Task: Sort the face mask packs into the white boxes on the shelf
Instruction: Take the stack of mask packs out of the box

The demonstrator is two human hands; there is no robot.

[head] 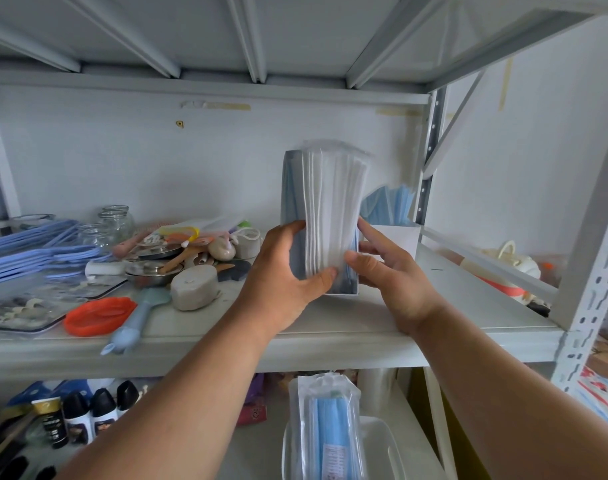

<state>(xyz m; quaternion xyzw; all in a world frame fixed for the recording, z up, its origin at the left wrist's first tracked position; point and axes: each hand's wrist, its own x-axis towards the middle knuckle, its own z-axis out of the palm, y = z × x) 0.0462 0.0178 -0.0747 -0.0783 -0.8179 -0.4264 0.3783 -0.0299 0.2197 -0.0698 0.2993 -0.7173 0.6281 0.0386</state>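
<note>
At the centre of the frame, both hands are gripping a bundle of face mask packs (pixel 325 209) standing upright in a white box (pixel 344 289) on the shelf (pixel 330 341). The left hand (pixel 285 271) is curling round its left side, thumb across the front; the right hand (pixel 389 268) is pinching its right side. Another mask pack (pixel 325 434) is lying at lower centre.

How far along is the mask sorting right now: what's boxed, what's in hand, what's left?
Done: blue masks already stand in the white box at the back. In hand: the left hand and right hand grip a stack of mask packs standing upright in the front white box. Left: one sealed blue mask pack waits in the clear tray on the lower shelf.
</note>
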